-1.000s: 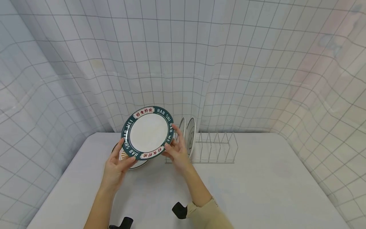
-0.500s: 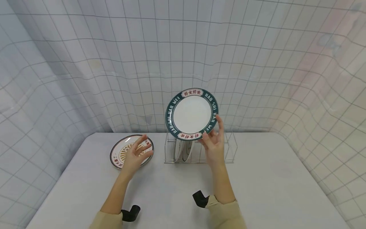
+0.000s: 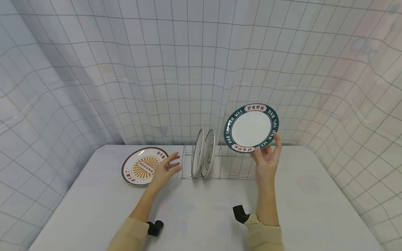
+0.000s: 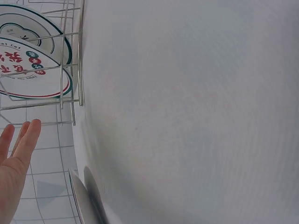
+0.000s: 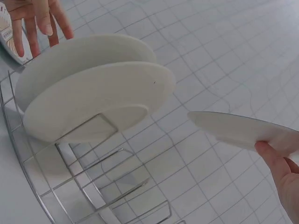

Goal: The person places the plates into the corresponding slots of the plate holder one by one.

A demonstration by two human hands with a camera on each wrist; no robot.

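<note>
A plate with a dark green lettered rim (image 3: 251, 128) is held up by my right hand (image 3: 267, 162), thumb at its lower edge and fingers at its right side. It hangs tilted above the right part of the wire dish rack (image 3: 233, 179). The right wrist view shows this plate's pale underside (image 5: 247, 130) beside the rack. My left hand (image 3: 164, 172), fingers loosely extended and holding nothing, hovers between the rack and a plate with a yellow sunburst (image 3: 145, 167) lying on the table. Two plates stand upright in the rack's left part, a left one (image 3: 197, 157) and a right one (image 3: 208, 153).
The white table (image 3: 201, 216) reaches out on both sides of the rack. A white curtain with a dark grid (image 3: 201, 69) hangs behind and along both sides. Black wrist camera mounts stick out at the left sleeve (image 3: 128, 233) and the right sleeve (image 3: 265, 235).
The left hand has let go of the green-rimmed plate. The right hand has carried it rightward, past the standing plates. The left hand has drifted right toward the rack.
</note>
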